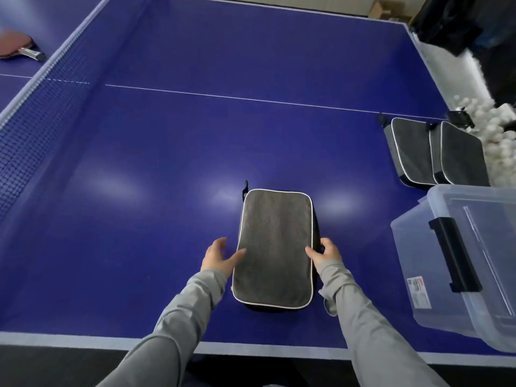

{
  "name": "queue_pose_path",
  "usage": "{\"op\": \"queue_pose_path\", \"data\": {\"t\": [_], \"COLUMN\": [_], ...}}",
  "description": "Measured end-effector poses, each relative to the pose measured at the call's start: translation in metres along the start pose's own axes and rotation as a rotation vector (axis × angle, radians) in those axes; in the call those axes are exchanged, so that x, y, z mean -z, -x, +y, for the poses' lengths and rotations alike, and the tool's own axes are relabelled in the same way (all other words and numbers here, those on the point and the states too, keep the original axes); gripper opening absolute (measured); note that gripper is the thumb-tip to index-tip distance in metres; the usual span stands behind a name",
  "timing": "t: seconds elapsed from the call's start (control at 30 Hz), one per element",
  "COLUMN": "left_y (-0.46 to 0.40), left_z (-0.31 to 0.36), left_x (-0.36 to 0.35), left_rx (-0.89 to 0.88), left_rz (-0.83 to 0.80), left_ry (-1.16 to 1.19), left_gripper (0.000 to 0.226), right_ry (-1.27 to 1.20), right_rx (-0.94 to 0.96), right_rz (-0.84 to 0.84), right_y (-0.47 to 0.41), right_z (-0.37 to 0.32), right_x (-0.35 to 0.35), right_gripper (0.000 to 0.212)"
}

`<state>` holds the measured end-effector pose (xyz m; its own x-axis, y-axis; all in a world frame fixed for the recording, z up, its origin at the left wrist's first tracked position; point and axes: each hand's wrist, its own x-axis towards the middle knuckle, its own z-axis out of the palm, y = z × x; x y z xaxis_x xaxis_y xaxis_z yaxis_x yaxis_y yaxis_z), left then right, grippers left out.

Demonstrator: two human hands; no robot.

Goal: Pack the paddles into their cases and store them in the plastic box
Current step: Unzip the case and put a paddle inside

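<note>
Gripped at its right edge by the right hand [324, 254], a grey white-piped fabric paddle case [273, 247] is touched by the spread-fingered left hand [219, 256].

A red paddle [16, 46] is seen far left beyond the net [42, 88]; two more grey cases [435, 152] and a clear lidded plastic box [460, 263] are seen right.

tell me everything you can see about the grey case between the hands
The grey case is a rounded rectangle of soft-looking grey fabric with white piping round its top edge and darker sides. It looks closed and lies flat on the blue table, long side running away from the person. A small dark loop sticks out at its far left corner. The left hand rests its thumb on the left edge; the right hand grips the right edge.
</note>
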<state>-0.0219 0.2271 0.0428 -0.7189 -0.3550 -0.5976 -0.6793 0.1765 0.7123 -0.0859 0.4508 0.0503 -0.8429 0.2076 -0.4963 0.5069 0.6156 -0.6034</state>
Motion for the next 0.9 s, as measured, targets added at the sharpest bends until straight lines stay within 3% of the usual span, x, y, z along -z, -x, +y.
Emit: {"op": "queue_pose_path", "data": {"t": [0.27,0.47,0.63,0.9], "left_y": [-0.029,-0.041,-0.045,-0.03], "left_z": [0.016,0.023,0.025,0.029], "left_x": [-0.022,-0.024,-0.028,-0.034], "left_rx": [0.096,0.135,0.147,0.08], "left_rz": [-0.054,-0.06,-0.166,-0.195], "left_ry": [0.1,-0.001,0.037,0.284], "left_gripper": [0.072,0.064,0.069,0.062], "right_ry": [-0.048,-0.103,-0.207,-0.373], "right_rx": [-0.122,-0.137,-0.129,-0.068], "right_rz": [-0.029,-0.029,-0.049,-0.045], "right_y": [-0.01,-0.016,-0.018,-0.01], "right_z": [0.006,0.014,0.019,0.027], "right_x": [-0.013,-0.014,-0.01,0.004], "right_gripper": [0.037,0.041,0.041,0.036]}}
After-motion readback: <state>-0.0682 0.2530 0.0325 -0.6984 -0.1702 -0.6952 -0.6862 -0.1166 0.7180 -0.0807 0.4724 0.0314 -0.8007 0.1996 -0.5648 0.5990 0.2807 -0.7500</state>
